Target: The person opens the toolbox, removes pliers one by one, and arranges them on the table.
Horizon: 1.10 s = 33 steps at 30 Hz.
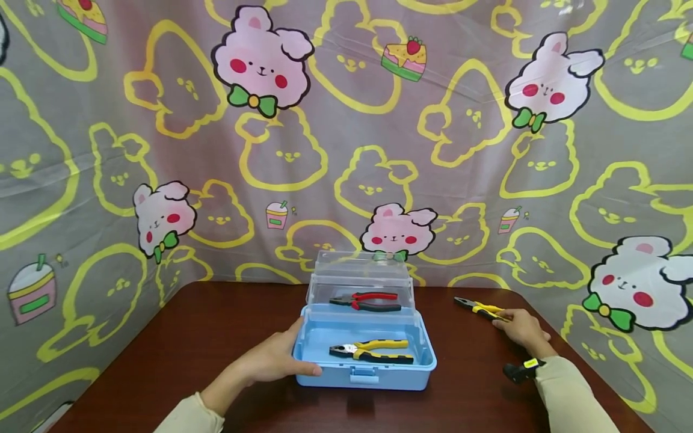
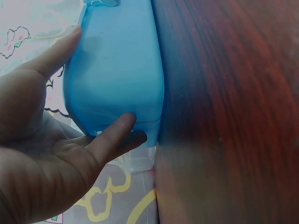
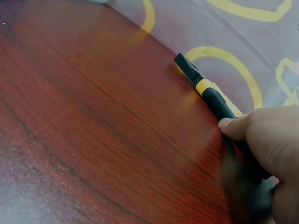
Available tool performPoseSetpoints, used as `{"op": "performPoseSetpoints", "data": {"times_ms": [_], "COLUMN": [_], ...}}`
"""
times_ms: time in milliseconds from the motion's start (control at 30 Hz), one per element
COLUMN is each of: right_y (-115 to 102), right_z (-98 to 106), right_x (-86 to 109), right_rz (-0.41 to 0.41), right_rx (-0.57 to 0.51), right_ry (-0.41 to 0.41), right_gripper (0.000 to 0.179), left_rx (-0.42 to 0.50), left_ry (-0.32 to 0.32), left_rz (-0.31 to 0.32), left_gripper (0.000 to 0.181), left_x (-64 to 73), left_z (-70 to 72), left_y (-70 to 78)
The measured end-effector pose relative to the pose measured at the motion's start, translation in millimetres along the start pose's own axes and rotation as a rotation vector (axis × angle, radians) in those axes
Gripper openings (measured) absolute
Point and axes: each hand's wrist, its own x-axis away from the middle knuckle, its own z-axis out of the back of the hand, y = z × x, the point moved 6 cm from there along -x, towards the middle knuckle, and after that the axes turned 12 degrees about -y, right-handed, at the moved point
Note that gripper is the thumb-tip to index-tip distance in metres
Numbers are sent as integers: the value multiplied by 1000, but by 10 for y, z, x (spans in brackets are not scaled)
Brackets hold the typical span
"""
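A light blue toolbox point(image 1: 368, 377) with its clear lid point(image 1: 360, 264) raised stands on the table. My left hand point(image 1: 273, 356) holds its left side, thumb at the front rim and fingers toward the back; the left wrist view shows fingertips on the blue wall point(image 2: 117, 60). Inside lie yellow-and-black pliers point(image 1: 373, 350), jaws to the left. Red-and-black pliers point(image 1: 373, 300) rest in the clear upper part behind them. Far to the right, my right hand point(image 1: 522, 329) grips the handles of another pair of yellow-and-black pliers point(image 3: 217, 102), jaws pointing away; the hand partly hides the handles.
The dark reddish-brown table point(image 1: 216, 337) reaches back to a curtain point(image 1: 335, 138) printed with cartoon rabbits, which also hangs along both sides. A small black device with a yellow label point(image 1: 522, 370) sits at the right wrist.
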Motion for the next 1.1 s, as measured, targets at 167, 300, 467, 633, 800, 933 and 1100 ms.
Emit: {"op": "performPoseSetpoints", "data": {"times_ms": [167,300,467,633,800,933,1100], "right_y": [2,-8,-79,-240,-469,-639,-829], "right_z": [1,3,57,106,102,61,2], "right_x": [14,29,64,64,67,83,73], "right_rz": [-19,3,53,108,185,249,340], "right_rx": [12,20,48,52,66,58,26], "right_ry": [3,16,77,121,126,129,152], "right_gripper": [55,59,57,53,54,55,53], "left_rx": [-11,-9,-12,-10,0,-2,2], "left_ry": [-2,-6,-12,-11,-11,-13,-12], "left_rz": [-7,-17,-13,-15,-17,-17,-27], "left_gripper": [126,126,126,126,125,125,125], "left_x": [-3,-11,-16,-19,-18,-13,-4], "left_z": [-2,-3,-10,0,6,6,7], "left_y": [6,5,-4,-4,-5,4,10]}}
